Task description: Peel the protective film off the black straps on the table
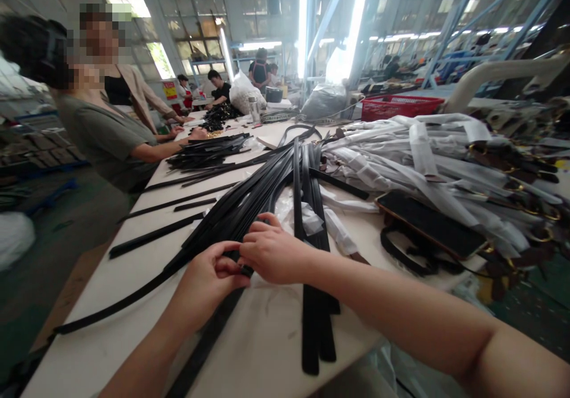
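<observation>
My left hand [218, 273] and my right hand [269, 248] meet over the near end of a pile of long black straps [249, 199]. Both have curled fingers around a black strap [218, 321], which runs down toward the bottom edge. The exact spot between the fingertips is partly hidden. Just right of my hands, more black straps [315, 327] hang toward the table's near edge. One thin strap [120, 303] curves out to the left.
White-wrapped straps with brass buckles [427, 160] cover the right side of the table [267, 338]. A black flat piece [431, 223] lies beside them, a red basket [401, 107] behind. People [111, 125] stand at the left edge by short black strips [209, 148].
</observation>
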A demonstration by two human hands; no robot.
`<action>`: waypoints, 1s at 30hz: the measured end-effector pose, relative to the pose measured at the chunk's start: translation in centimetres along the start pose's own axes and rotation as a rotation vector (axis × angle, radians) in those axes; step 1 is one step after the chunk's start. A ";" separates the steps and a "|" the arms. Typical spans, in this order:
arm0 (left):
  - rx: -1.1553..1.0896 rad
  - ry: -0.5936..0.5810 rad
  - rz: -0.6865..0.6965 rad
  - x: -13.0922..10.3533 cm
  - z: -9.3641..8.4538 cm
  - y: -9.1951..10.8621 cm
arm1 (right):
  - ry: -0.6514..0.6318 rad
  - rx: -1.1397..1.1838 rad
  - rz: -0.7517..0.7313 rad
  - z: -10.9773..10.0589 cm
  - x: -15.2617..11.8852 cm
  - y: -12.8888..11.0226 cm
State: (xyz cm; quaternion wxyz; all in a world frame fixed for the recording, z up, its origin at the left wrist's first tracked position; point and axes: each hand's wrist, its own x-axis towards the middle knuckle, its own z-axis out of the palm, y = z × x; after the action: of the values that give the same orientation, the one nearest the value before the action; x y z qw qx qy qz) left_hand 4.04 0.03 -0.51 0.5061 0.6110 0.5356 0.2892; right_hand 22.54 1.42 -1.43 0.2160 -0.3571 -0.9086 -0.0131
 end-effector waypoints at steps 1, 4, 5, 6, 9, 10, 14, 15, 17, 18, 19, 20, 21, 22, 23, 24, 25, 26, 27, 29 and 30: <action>-0.008 -0.001 0.001 0.0 0.1 0.0 | 0.005 -0.015 0.033 -0.1 0.0 0.3; -0.036 -0.009 -0.002 -0.1 0.5 0.1 | 0.029 -0.041 0.145 -0.5 0.1 1.4; -0.056 -0.011 -0.006 -0.2 0.6 0.2 | 0.036 -0.030 0.145 -0.7 0.2 1.4; -0.085 -0.016 -0.007 -0.3 0.7 0.1 | 0.044 -0.012 0.123 -0.8 0.3 1.2; -0.248 -0.037 0.016 -0.4 1.0 -0.1 | 0.072 0.054 -0.012 -0.9 0.3 -0.3; -0.300 -0.042 0.029 -0.5 1.0 -0.1 | 0.098 0.080 -0.046 -0.9 0.3 -0.7; -0.293 -0.008 0.057 -0.5 0.7 -0.3 | 0.474 0.200 0.338 -1.0 0.3 0.5; -0.271 0.003 0.062 -0.6 0.6 -0.2 | 0.512 0.274 0.535 -1.0 0.4 1.3; -0.252 0.005 0.068 -0.7 0.5 0.0 | 0.346 0.566 0.849 -0.7 0.6 3.0; -0.254 -0.007 0.069 -0.8 0.5 0.1 | 0.196 0.790 0.927 -0.4 0.6 3.8; -0.260 -0.025 0.064 -0.9 0.6 0.2 | 0.067 1.026 0.949 -0.2 0.7 4.3; -0.267 -0.046 0.052 -1.0 0.7 0.3 | 0.001 1.237 0.937 0.1 0.8 4.7; -0.274 -0.065 0.035 -1.1 0.7 0.3 | 0.007 1.398 0.911 0.3 0.9 4.8; -0.283 -0.081 0.016 -1.1 0.8 0.3 | 0.059 1.498 0.880 0.5 1.0 4.7; -0.296 -0.092 0.000 -1.1 0.9 0.3 | 0.124 1.543 0.853 0.7 1.1 4.4; -0.307 -0.098 -0.010 -1.1 0.9 0.2 | 0.179 1.549 0.833 0.9 1.2 3.9; -0.317 -0.099 -0.012 -1.0 0.9 0.1 | 0.219 1.540 0.820 1.2 1.3 3.3; -0.327 -0.097 -0.009 -0.9 0.8 -0.1 | 0.250 1.532 0.799 1.4 1.3 2.4; -0.339 -0.092 -0.003 -0.7 0.8 -0.3 | 0.266 1.514 0.761 1.6 1.2 1.5; -0.365 -0.081 -0.002 -0.5 0.7 -0.6 | 0.251 1.445 0.624 2.0 1.0 -0.4; -0.385 -0.078 -0.006 -0.5 0.6 -0.7 | 0.220 1.409 0.534 2.1 0.8 -1.2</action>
State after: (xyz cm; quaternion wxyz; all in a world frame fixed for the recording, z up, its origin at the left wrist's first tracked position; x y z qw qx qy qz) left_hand 4.19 -0.68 -1.31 0.6348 0.5120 0.4521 0.3612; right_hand 20.44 1.43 -2.87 0.4780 -0.3390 -0.5584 0.5873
